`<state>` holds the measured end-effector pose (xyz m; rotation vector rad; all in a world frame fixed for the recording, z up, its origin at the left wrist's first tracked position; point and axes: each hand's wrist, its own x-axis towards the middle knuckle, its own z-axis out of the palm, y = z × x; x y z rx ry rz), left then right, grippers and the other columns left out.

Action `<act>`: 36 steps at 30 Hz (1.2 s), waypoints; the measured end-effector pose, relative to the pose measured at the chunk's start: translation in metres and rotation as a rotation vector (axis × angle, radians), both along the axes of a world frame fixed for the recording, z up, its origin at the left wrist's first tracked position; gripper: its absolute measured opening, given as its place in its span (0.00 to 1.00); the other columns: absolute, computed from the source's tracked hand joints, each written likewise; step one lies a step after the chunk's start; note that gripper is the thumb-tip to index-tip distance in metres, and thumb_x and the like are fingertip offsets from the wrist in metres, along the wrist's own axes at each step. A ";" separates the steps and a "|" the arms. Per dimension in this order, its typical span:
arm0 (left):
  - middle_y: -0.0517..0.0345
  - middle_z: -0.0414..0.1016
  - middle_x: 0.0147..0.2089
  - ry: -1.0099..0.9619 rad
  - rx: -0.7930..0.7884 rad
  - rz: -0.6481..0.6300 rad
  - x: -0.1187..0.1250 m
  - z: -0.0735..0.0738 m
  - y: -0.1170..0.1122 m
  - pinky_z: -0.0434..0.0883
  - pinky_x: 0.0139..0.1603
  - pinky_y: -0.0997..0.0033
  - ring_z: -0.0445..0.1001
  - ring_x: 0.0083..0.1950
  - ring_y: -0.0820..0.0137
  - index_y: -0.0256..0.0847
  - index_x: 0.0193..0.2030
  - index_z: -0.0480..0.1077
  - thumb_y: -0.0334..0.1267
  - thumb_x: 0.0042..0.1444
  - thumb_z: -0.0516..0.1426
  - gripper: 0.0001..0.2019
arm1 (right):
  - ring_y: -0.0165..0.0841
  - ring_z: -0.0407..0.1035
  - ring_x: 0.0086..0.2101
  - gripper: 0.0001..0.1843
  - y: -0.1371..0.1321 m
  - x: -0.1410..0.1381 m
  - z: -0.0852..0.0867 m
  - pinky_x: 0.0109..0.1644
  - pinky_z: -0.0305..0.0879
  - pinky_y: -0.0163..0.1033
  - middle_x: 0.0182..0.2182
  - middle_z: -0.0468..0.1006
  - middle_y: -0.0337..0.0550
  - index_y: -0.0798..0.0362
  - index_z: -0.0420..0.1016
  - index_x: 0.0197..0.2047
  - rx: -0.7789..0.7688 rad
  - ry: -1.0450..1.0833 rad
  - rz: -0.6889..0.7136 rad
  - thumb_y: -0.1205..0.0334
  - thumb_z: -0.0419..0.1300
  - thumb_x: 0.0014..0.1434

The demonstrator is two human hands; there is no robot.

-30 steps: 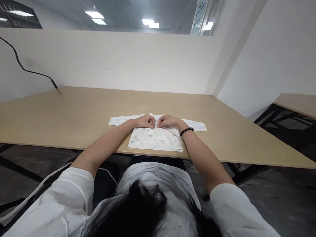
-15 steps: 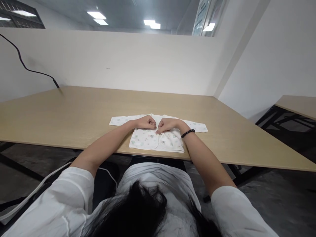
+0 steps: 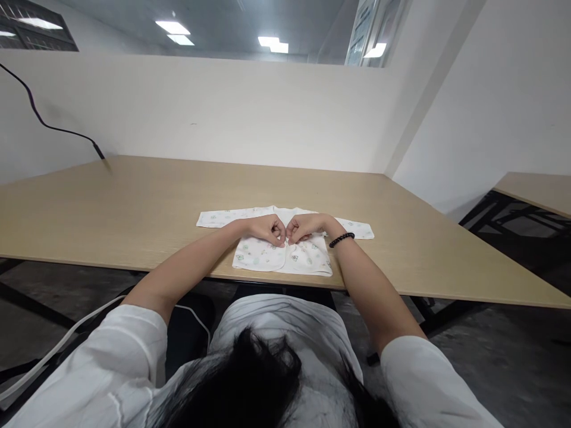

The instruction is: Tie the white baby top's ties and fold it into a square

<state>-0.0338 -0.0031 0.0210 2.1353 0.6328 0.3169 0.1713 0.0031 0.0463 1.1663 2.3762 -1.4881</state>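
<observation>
A small white long-sleeved baby shirt [image 3: 261, 255] with a sparse printed pattern lies flat near the table's front edge, its sleeves spread to both sides. Over the middle of its front, my left hand [image 3: 269, 229] is closed, thumb and fingers pinching the cloth at the front opening. My right hand [image 3: 304, 227], with a dark beaded bracelet on the wrist, pinches the fabric right beside it. The fingertips of both hands nearly touch. Whatever small fastening may be between them is hidden by the fingers.
The wooden table [image 3: 147, 196] reaches back to a white partition wall [image 3: 232, 113] with a window above. A black cable [image 3: 66, 129] hangs down at the left back. Another table [image 3: 535, 189] stands at the far right. A white cord [image 3: 57, 348] runs at the lower left.
My left hand has moved slightly down and right, its fingers now pinching beside the right hand's. My right hand has shifted only a little. The shirt lies almost unchanged.
</observation>
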 end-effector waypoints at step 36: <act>0.63 0.63 0.20 0.039 0.047 -0.007 -0.002 -0.010 0.012 0.53 0.25 0.72 0.59 0.23 0.75 0.38 0.21 0.70 0.49 0.43 0.70 0.18 | 0.25 0.67 0.21 0.11 -0.001 -0.005 -0.004 0.25 0.62 0.30 0.21 0.79 0.39 0.58 0.81 0.29 -0.045 0.054 -0.071 0.62 0.71 0.40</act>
